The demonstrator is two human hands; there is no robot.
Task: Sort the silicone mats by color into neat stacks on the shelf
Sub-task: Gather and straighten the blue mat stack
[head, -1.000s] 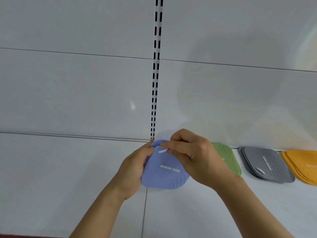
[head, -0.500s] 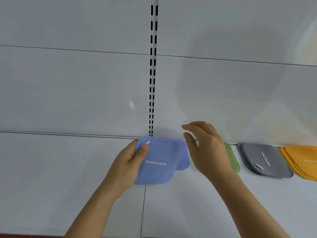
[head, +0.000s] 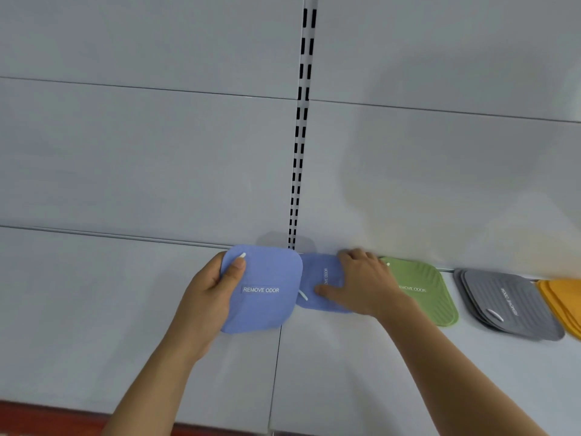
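My left hand (head: 209, 297) grips a blue silicone mat (head: 264, 291) marked REMOVE ODOR, thumb on its top face, held just above the white shelf (head: 94, 309). My right hand (head: 361, 284) lies flat with straight fingers on a second blue mat (head: 323, 278) that rests on the shelf by the back wall. To the right on the shelf sit a green mat (head: 430, 294), a stack of grey mats (head: 509, 303) and a stack of orange mats (head: 562, 297) cut off by the frame edge.
A white back wall rises behind the shelf, with a slotted upright rail (head: 300, 136) down its middle. A seam (head: 276, 372) divides the shelf surface below the mats. The shelf's red front edge (head: 47, 410) runs along the bottom left.
The two blue mats have come apart: my left hand keeps one and has shifted it left, while my right hand has set the other down on the shelf and now presses it flat.
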